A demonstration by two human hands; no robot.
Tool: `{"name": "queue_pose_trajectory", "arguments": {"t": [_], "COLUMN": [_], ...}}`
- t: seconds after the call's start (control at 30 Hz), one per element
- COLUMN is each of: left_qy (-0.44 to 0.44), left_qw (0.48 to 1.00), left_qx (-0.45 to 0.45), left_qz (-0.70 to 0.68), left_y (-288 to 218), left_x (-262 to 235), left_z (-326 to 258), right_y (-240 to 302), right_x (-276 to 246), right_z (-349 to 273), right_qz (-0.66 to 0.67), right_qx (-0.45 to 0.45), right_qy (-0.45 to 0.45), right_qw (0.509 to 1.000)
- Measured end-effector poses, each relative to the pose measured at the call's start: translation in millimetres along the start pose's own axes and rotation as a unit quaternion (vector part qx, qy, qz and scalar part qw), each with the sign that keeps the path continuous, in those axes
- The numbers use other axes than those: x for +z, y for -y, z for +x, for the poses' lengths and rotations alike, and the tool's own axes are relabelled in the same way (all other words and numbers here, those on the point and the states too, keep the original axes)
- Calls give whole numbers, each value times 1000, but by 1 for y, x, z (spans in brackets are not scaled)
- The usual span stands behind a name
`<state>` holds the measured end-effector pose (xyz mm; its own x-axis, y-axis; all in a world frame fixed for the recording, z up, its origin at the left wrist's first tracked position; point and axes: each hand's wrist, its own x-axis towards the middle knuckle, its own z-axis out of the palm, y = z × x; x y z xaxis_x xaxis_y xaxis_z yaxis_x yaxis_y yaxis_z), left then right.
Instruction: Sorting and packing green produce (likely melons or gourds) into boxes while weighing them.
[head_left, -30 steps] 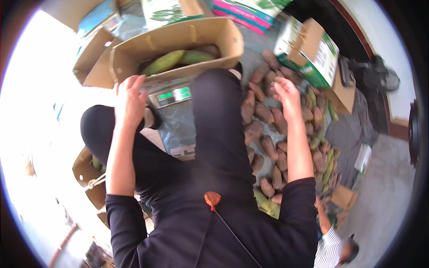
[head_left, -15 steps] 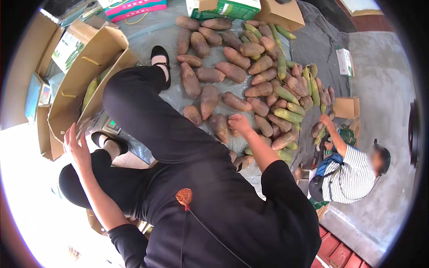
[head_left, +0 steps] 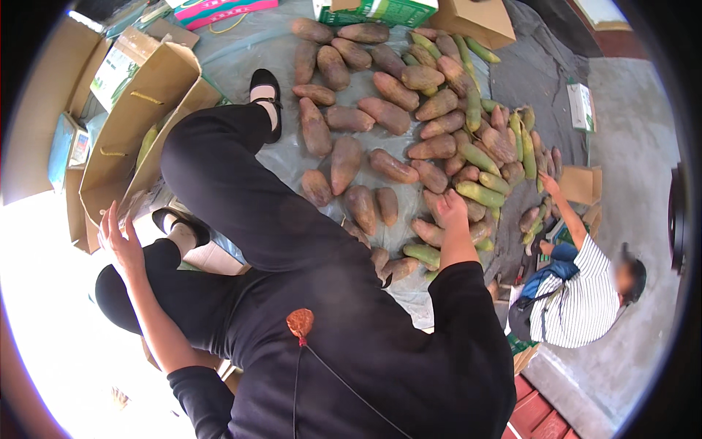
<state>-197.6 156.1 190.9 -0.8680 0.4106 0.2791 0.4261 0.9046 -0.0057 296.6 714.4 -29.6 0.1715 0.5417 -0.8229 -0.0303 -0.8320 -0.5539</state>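
My right hand (head_left: 453,212) reaches into a spread of thick, oblong brown-skinned cucumbers. Its fingers are curled around the end of one brown cucumber (head_left: 432,204), which the hand partly covers. Left of it, another short brown cucumber (head_left: 387,206) lies on the plastic sheet. Long green cucumbers (head_left: 480,194) are mixed into the pile just right of the hand. My left hand (head_left: 121,240) is raised with fingers apart, holding nothing, beside the lower edge of a tall cardboard box (head_left: 110,157). Something green (head_left: 148,144) shows inside that box.
A person in a striped shirt (head_left: 574,296) crouches at the right, one arm reaching to the pile's edge. A green box (head_left: 376,10) and an open brown carton (head_left: 475,20) stand at the far side. My shoe (head_left: 265,95) rests on the sheet beside the cucumbers.
My right hand has moved right, from the short brown cucumber to another one closer to the green ones. My left hand stays raised by the box. The other person's arm has shifted slightly.
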Motion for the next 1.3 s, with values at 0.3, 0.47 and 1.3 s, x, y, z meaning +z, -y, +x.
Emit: {"name": "queue_pose_trajectory", "arguments": {"t": [0.3, 0.47, 1.3], "left_qy": [-5, 11, 57], "left_qw": [1000, 999, 997], "left_qx": [13, 16, -31], "left_qz": [13, 43, -29], "left_y": [-11, -13, -28], "left_x": [-5, -10, -20], "left_z": [2, 0, 5], "right_y": [31, 35, 2], "right_x": [-27, -17, 6], "right_z": [48, 53, 9], "right_qz": [258, 300, 247], "right_qx": [44, 7, 38], "right_qy": [-40, -4, 64], "right_qw": [964, 954, 966]}}
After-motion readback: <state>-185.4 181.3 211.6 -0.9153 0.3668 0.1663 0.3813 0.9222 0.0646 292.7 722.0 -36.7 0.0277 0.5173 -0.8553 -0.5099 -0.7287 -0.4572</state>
